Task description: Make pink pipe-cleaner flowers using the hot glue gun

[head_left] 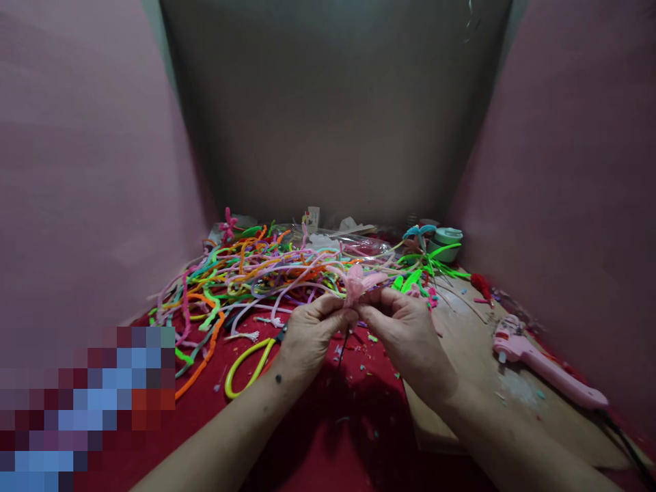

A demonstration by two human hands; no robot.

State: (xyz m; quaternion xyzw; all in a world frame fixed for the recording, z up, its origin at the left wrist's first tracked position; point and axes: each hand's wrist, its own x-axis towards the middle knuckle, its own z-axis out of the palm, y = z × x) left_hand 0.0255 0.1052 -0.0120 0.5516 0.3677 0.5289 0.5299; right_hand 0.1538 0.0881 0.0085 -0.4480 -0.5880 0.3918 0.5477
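A light pink pipe-cleaner flower (pixel 357 279) is held upright between my two hands, its petals spread above the fingers. My left hand (pixel 315 335) pinches the flower's base from the left. From the other side, the fingertips of my right hand (pixel 404 328) close on the same base. A thin dark stem (pixel 342 352) hangs down below the pinch. Yellow-handled scissors (pixel 251 365) lie beside my left wrist, their far end hidden behind the hand.
Behind my hands spreads a tangled heap of colourful pipe cleaners (pixel 266 273). A wooden board (pixel 461 342) carries a pink glue gun (pixel 551 372) at the right. A pale green lidded container (pixel 447 244) stands at the back. Scraps litter the red cloth (pixel 328 424). Walls enclose both sides.
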